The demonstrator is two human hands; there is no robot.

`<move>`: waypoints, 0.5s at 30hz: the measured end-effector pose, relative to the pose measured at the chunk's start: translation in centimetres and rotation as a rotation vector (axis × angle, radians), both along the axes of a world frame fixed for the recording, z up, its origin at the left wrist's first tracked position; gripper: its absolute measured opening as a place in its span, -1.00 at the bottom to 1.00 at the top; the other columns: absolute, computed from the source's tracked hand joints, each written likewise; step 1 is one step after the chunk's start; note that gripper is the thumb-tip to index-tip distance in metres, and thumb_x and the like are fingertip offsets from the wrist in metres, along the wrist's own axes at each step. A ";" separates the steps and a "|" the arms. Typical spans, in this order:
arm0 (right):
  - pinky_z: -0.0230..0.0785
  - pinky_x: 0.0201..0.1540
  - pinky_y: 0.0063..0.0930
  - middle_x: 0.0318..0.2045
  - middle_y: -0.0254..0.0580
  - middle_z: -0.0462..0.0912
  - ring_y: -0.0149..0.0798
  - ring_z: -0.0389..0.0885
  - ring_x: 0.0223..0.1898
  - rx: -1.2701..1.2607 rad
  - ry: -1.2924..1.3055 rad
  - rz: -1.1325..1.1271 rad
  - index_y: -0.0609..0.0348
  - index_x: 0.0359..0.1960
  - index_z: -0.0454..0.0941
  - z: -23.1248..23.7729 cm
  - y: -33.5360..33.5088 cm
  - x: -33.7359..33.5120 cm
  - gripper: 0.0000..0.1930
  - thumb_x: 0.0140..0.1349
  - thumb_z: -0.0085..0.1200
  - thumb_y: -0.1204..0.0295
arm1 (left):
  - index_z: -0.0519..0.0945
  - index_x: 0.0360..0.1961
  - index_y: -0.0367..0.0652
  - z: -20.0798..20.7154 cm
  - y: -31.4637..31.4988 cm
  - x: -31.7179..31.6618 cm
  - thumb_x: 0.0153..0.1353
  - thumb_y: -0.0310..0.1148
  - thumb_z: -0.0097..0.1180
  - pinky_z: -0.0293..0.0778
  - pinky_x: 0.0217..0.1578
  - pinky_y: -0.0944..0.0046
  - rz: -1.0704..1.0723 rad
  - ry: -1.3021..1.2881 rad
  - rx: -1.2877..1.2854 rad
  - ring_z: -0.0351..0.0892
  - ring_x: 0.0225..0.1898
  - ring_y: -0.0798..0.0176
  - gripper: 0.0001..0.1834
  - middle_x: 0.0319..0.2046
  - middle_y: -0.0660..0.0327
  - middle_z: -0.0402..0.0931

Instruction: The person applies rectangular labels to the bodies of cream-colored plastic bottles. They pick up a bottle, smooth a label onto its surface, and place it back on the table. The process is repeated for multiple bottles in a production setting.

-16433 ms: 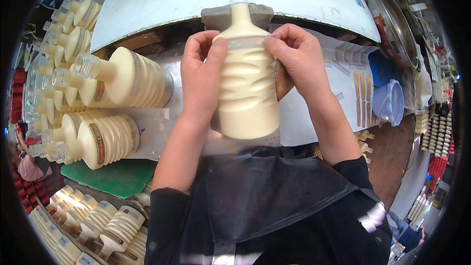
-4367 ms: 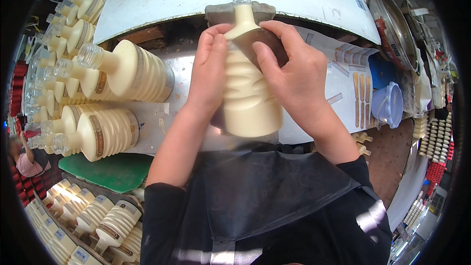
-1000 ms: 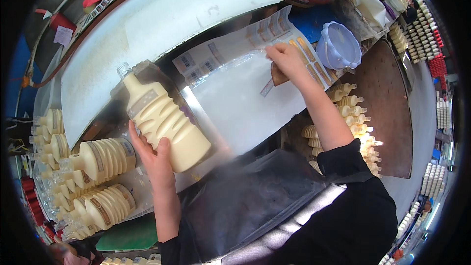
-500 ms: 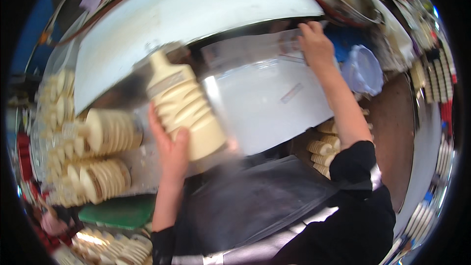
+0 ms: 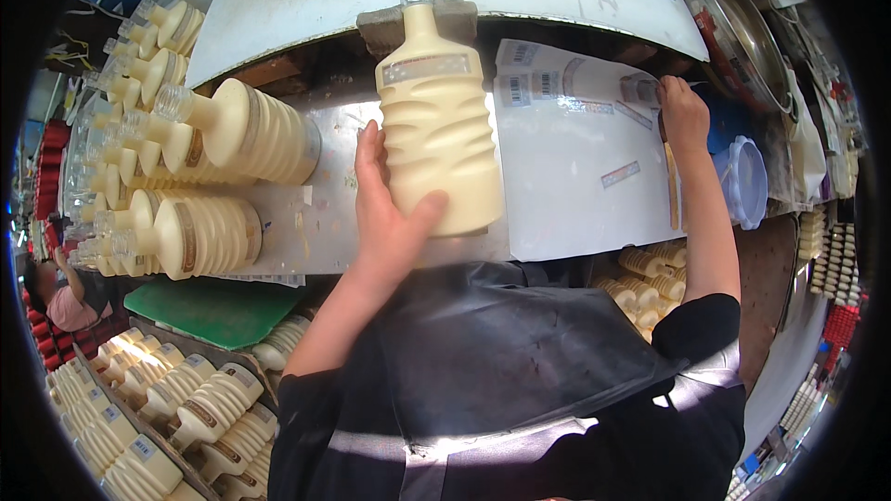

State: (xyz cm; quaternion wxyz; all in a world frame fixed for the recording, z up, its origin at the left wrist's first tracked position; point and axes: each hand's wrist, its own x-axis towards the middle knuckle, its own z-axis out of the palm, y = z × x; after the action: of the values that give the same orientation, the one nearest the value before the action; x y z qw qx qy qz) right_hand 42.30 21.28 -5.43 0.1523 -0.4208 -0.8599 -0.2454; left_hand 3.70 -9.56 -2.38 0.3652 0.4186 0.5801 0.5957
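A cream-coloured ribbed bottle point(image 5: 441, 144) lies with its base toward me. Its clear glass neck is at the far end, by a notched brown block point(image 5: 379, 32). My left hand point(image 5: 394, 223) is closed around its lower left side, thumb on top. A patterned label strip point(image 5: 427, 68) crosses the bottle's shoulder. To the right is a white sheet point(image 5: 566, 195) with several small printed strips on it. At the sheet's far right edge, my right hand point(image 5: 685, 116) has its fingers pressed together beside a small greyish piece point(image 5: 640, 90); what they pinch is unclear.
Several similar bottles point(image 5: 260, 134) lie stacked at the left, with more in a crate point(image 5: 139, 390) at lower left. A white board point(image 5: 325, 9) spans the far side. A metal basin point(image 5: 742, 19) and a pale blue tub point(image 5: 745, 183) stand at right. Another person point(image 5: 70, 301) is far left.
The bottle in my left hand has gone from tilted to lying straight, its neck at the block. My right hand stays at the sheet's far right edge. The whole view has shifted.
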 end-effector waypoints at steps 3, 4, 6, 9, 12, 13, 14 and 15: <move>0.54 -0.33 -0.21 -0.30 -0.21 0.64 -0.05 0.69 -0.36 -0.035 -0.019 -0.008 0.04 -0.16 0.57 0.3 -0.2 -0.6 -0.84 0.25 0.23 0.39 | -0.18 0.58 -0.27 -0.6 -0.3 0.0 0.08 -0.38 0.33 0.15 0.46 -0.02 0.023 0.005 0.002 0.18 0.47 -0.10 0.17 0.45 -0.21 0.10; 0.54 -0.33 -0.20 -0.28 -0.21 0.64 -0.04 0.70 -0.36 -0.059 -0.033 -0.049 0.04 -0.15 0.58 0.6 -0.5 -0.8 -0.83 0.25 0.24 0.39 | -0.18 0.57 -0.27 -0.7 -0.3 0.1 0.05 -0.36 0.36 0.15 0.45 -0.02 0.025 0.001 -0.014 0.19 0.47 -0.10 0.19 0.44 -0.20 0.10; 0.56 -0.30 -0.18 -0.19 -0.19 0.65 -0.02 0.71 -0.32 -0.085 0.043 -0.062 0.03 -0.01 0.59 1.1 -1.4 -1.5 -0.72 0.25 0.25 0.37 | -0.15 0.57 -0.28 -0.9 -0.6 -0.1 -0.01 -0.31 0.41 0.16 0.45 -0.02 -0.036 0.103 0.002 0.20 0.45 -0.10 0.23 0.43 -0.19 0.11; 0.60 -0.23 -0.24 -0.09 -0.21 0.69 -0.04 0.73 -0.25 -0.029 0.181 -0.011 0.03 -0.02 0.64 1.9 -3.0 -2.9 -0.73 0.25 0.26 0.37 | -0.10 0.55 -0.28 -1.2 -0.9 -0.7 -0.20 -0.23 0.56 0.18 0.43 -0.04 -0.100 0.248 0.007 0.20 0.43 -0.14 0.37 0.40 -0.17 0.13; 0.60 -0.20 -0.26 -0.11 -0.20 0.71 -0.06 0.74 -0.23 -0.120 0.303 0.005 0.05 -0.11 0.68 2.3 -4.4 -4.9 -0.81 0.27 0.25 0.38 | -0.06 0.55 -0.27 -1.7 -1.0 -1.2 -0.27 -0.20 0.64 0.17 0.44 -0.07 -0.106 0.375 0.023 0.19 0.44 -0.18 0.42 0.41 -0.16 0.13; 0.60 -0.19 -0.25 -0.12 -0.20 0.71 -0.06 0.73 -0.23 -0.165 0.302 0.029 0.06 -0.12 0.68 2.2 -4.8 -5.8 -0.82 0.27 0.25 0.38 | -0.04 0.55 -0.26 -1.9 -0.9 -1.4 -0.29 -0.18 0.66 0.17 0.44 -0.08 -0.095 0.413 0.032 0.19 0.43 -0.19 0.43 0.41 -0.16 0.13; 0.60 -0.19 -0.24 -0.13 -0.20 0.71 -0.06 0.73 -0.23 -0.201 0.302 0.069 0.06 -0.12 0.69 2.0 -5.2 -6.7 -0.83 0.27 0.25 0.38 | -0.02 0.55 -0.26 -2.0 -0.9 -1.5 -0.31 -0.17 0.68 0.17 0.45 -0.08 -0.082 0.442 0.026 0.19 0.43 -0.21 0.45 0.42 -0.16 0.13; 0.59 -0.18 -0.23 -0.14 -0.20 0.71 -0.06 0.73 -0.24 -0.252 0.295 0.102 0.07 -0.13 0.70 1.8 -5.6 -7.6 -0.83 0.27 0.25 0.38 | -0.01 0.55 -0.26 -2.0 -1.0 -1.5 -0.31 -0.16 0.69 0.16 0.45 -0.09 -0.078 0.462 0.040 0.18 0.44 -0.21 0.44 0.42 -0.16 0.13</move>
State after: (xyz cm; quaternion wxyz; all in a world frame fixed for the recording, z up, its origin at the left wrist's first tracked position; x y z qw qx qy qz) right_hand 34.67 15.71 -3.66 0.2351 -0.4237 -0.8724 -0.0637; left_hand 2.16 -10.55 -4.34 0.2369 0.5731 0.6197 0.4810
